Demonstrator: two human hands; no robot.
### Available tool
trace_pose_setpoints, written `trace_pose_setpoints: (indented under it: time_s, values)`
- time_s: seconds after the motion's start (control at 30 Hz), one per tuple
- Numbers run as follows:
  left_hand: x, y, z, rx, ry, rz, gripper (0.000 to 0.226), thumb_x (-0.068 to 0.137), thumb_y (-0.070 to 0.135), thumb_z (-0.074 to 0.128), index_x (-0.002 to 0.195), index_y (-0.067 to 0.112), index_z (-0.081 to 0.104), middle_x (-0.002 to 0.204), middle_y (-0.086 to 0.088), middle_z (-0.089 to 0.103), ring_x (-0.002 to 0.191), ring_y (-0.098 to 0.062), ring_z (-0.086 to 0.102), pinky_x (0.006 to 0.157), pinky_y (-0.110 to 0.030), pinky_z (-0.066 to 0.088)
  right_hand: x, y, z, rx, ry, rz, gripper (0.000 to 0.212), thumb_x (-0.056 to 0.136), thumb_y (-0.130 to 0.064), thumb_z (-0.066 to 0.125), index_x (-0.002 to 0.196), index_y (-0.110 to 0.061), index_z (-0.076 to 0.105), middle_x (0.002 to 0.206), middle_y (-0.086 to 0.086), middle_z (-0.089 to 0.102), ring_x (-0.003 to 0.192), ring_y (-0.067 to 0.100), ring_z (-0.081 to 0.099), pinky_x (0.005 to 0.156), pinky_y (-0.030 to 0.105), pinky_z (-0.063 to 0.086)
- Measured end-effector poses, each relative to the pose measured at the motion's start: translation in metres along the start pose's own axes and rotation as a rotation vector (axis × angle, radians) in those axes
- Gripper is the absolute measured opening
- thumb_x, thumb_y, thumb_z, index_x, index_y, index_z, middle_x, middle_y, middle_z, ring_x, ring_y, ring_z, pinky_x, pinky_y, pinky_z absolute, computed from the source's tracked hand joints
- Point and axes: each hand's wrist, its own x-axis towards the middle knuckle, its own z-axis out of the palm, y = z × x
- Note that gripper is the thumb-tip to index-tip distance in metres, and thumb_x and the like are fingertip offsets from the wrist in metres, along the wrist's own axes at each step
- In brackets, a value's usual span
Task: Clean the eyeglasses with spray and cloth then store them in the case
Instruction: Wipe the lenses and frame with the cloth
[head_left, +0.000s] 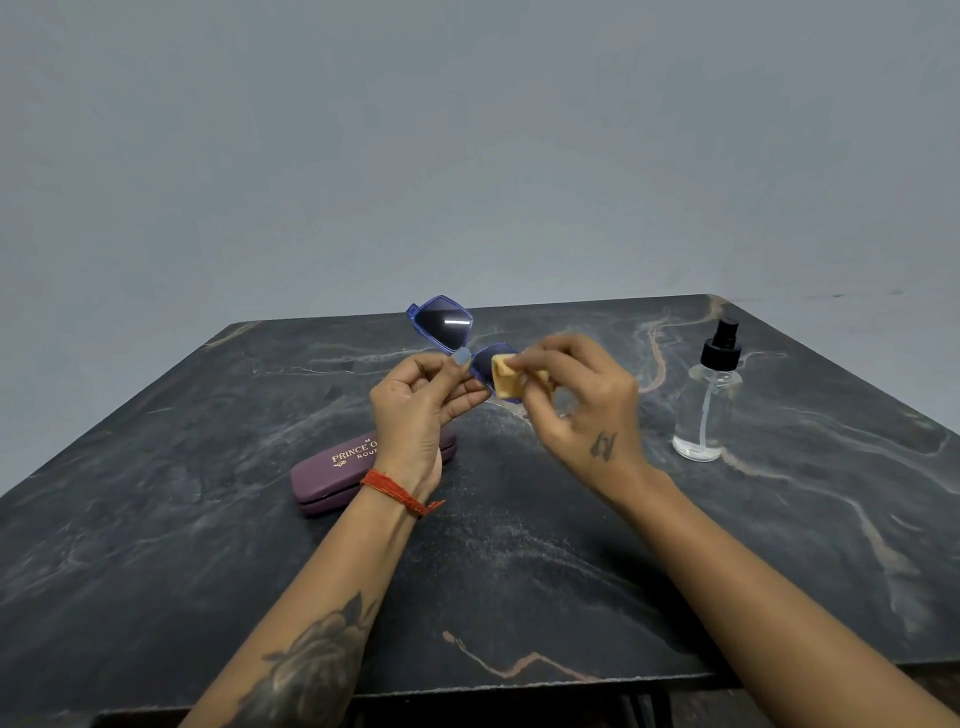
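Soft, even light; glare streak on the eyeglasses (440, 325); edges bowed

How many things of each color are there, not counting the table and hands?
Blue: 1, the eyeglasses
Yellow: 1, the cloth
Purple: 1, the case
Clear with black top: 1, the spray bottle
Total: 4

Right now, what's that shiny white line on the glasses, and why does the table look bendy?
Head view: the line is glare, a light reflected in the upper lens of the glasses; the wide-angle lens bows the table edges; the right hand wiping with the cloth looks slightly blurred.
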Motion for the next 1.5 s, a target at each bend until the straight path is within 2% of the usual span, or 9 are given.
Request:
trace_pose_setpoints:
  time_s: [0.13, 0.33, 0.5, 0.67, 0.77, 0.87, 1.13, 1.27, 1.5]
  values:
    - [-0.002, -0.002, 0.002, 0.061, -0.058, 0.015, 0.009, 0.079, 0.003, 0.065, 0.072, 0.004, 0.061, 0.055, -0.002, 0.066, 0.055, -0.013, 0.066, 0.055, -0.022, 0.056, 0.007, 0.003, -0.002, -0.054, 0.075, 0.027, 0.022, 0.080, 0.007, 0.058, 0.093, -0.005, 0.071, 0.096, 0.009, 0.063, 0.087, 0.017, 0.059, 0.076, 0.017, 0.045]
    - [-0.004, -0.002, 0.002, 0.085, -0.115, 0.018, 0.008, 0.078, 0.002, 0.065, 0.071, 0.005, 0.062, 0.060, -0.005, 0.068, 0.057, -0.015, 0.067, 0.056, -0.025, 0.057, 0.002, 0.004, 0.005, -0.143, -0.222, -0.077, 0.023, 0.082, -0.001, 0.055, 0.102, -0.008, 0.065, 0.111, 0.008, 0.060, 0.100, 0.022, 0.053, 0.090, 0.009, 0.029]
    - [-0.004, -0.004, 0.003, 0.105, -0.125, 0.009, 0.008, 0.078, 0.000, 0.065, 0.072, 0.004, 0.061, 0.057, -0.003, 0.066, 0.054, -0.013, 0.066, 0.053, -0.021, 0.056, 0.007, 0.005, 0.000, 0.017, -0.245, 0.079, 0.014, 0.084, -0.010, 0.058, 0.097, -0.011, 0.065, 0.099, -0.001, 0.062, 0.090, 0.009, 0.053, 0.080, 0.009, 0.036]
    - [-0.003, -0.002, 0.002, 0.064, -0.076, 0.009, 0.009, 0.079, 0.000, 0.064, 0.071, 0.005, 0.061, 0.055, -0.001, 0.066, 0.053, -0.011, 0.065, 0.053, -0.022, 0.056, 0.010, 0.006, -0.005, 0.268, -0.230, 0.425, 0.010, 0.085, -0.016, 0.064, 0.093, -0.021, 0.063, 0.084, -0.018, 0.063, 0.079, -0.006, 0.057, 0.067, 0.006, 0.041]
    - [-0.002, 0.000, 0.002, 0.012, -0.040, -0.011, 0.010, 0.081, 0.001, 0.062, 0.073, 0.005, 0.059, 0.055, 0.000, 0.067, 0.054, -0.011, 0.066, 0.054, -0.022, 0.056, 0.008, 0.007, -0.006, 0.390, -0.222, 0.558, 0.012, 0.083, -0.014, 0.069, 0.091, -0.020, 0.064, 0.086, -0.013, 0.066, 0.082, 0.000, 0.061, 0.072, 0.019, 0.049]
    - [0.000, 0.002, 0.002, -0.050, 0.000, -0.042, 0.011, 0.083, 0.002, 0.061, 0.073, 0.006, 0.058, 0.056, -0.001, 0.067, 0.054, -0.011, 0.066, 0.054, -0.023, 0.057, 0.006, 0.009, -0.004, 0.385, -0.194, 0.570, 0.010, 0.081, -0.017, 0.071, 0.087, -0.021, 0.064, 0.086, -0.010, 0.068, 0.082, 0.010, 0.062, 0.072, 0.031, 0.051]
    - [0.003, 0.006, 0.000, -0.266, 0.036, -0.113, 0.015, 0.089, 0.002, 0.052, 0.075, 0.007, 0.053, 0.059, -0.002, 0.069, 0.059, -0.011, 0.068, 0.055, -0.021, 0.055, 0.008, 0.001, -0.006, 0.429, -0.076, 0.568, 0.010, 0.068, -0.024, 0.073, 0.070, -0.030, 0.065, 0.070, -0.009, 0.067, 0.067, 0.012, 0.061, 0.061, 0.030, 0.049]
    - [0.004, 0.007, 0.000, -0.363, 0.030, -0.181, 0.013, 0.090, 0.004, 0.050, 0.078, 0.008, 0.052, 0.059, -0.001, 0.069, 0.060, -0.008, 0.068, 0.056, -0.019, 0.055, 0.005, -0.006, -0.004, 0.326, 0.075, 0.416, 0.017, 0.076, -0.027, 0.073, 0.093, -0.028, 0.069, 0.085, -0.017, 0.069, 0.079, -0.002, 0.064, 0.069, 0.016, 0.049]
    - [0.002, 0.010, 0.002, -0.446, 0.020, -0.279, 0.015, 0.093, 0.005, 0.047, 0.080, 0.006, 0.055, 0.059, -0.001, 0.069, 0.059, -0.006, 0.068, 0.056, -0.017, 0.055, -0.005, -0.004, 0.007, -0.048, 0.046, -0.099, 0.029, 0.083, -0.018, 0.069, 0.108, -0.003, 0.068, 0.105, 0.008, 0.069, 0.091, 0.016, 0.062, 0.084, 0.020, 0.047]
